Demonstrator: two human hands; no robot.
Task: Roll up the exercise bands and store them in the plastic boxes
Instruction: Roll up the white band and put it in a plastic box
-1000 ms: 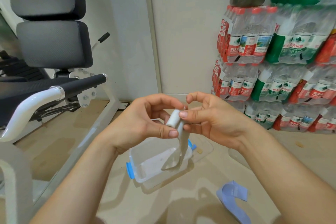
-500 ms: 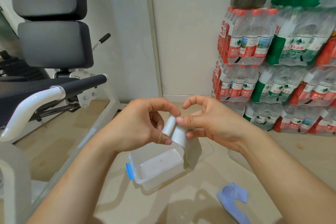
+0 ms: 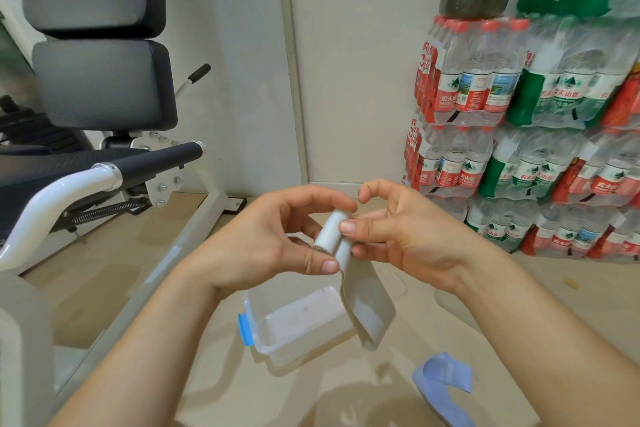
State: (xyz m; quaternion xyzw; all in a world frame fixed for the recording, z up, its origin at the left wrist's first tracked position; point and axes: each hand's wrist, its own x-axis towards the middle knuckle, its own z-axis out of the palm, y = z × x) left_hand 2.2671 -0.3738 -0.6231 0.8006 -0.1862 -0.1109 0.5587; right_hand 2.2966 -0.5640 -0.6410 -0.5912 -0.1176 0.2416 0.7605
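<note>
The person's left grip (image 3: pixel 273 236) and right grip (image 3: pixel 408 236) pinch a half-rolled white band (image 3: pixel 330 232) between thumbs and fingers. Its loose tail hangs above an open plastic box (image 3: pixel 260 340) on the floor (image 3: pixel 519 288). A blue band (image 3: pixel 443 381) lies near the box.

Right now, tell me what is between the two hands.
The partly rolled white band, pinched by the left hand and right hand, tail hanging down; head view.

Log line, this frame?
rolling white band | left hand grips roll | right hand pinches roll | tail hangs over plastic box | blue band on floor
</note>
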